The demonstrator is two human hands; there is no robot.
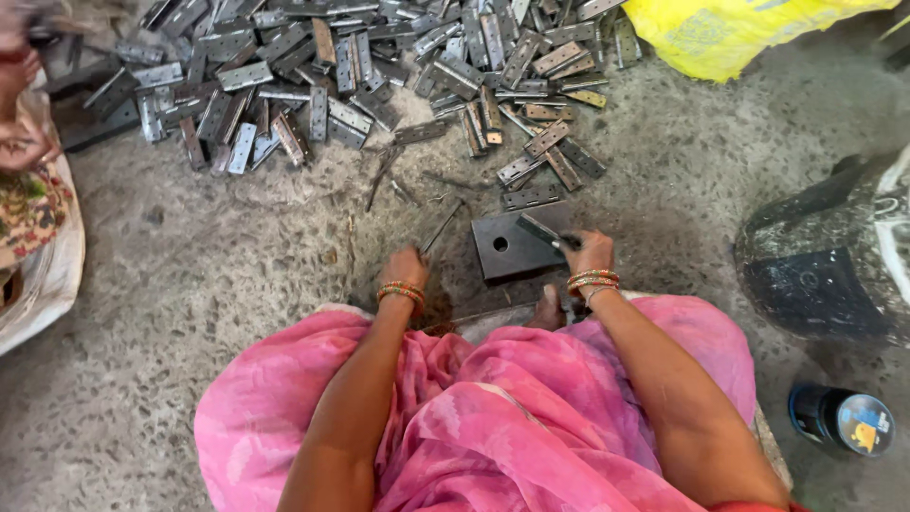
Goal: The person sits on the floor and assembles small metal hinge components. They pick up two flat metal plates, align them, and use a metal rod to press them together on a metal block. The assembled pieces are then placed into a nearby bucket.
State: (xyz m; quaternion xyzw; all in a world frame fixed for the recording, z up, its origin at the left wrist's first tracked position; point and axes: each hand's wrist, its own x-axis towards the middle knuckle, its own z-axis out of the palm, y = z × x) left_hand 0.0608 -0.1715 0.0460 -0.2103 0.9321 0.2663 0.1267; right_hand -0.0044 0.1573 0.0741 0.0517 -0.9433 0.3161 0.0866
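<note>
My left hand [406, 268] rests on the concrete floor and pinches a thin metal pin [442, 228] that slants up to the right. My right hand [590, 251] grips a dark metal hinge [540, 229], holding it over a dark square steel block with a round hole [507, 248]. The block lies flat on the floor just ahead of my knees. Both wrists carry coloured bangles. Pink cloth covers my lap below the hands.
A big heap of grey metal hinges [360, 66] spreads across the floor ahead. Several loose pins [384, 175] lie between heap and block. A yellow bag [730, 33] sits top right, a dark sack [825, 256] right, a round tin [844, 419] lower right, another person [24, 142] at left.
</note>
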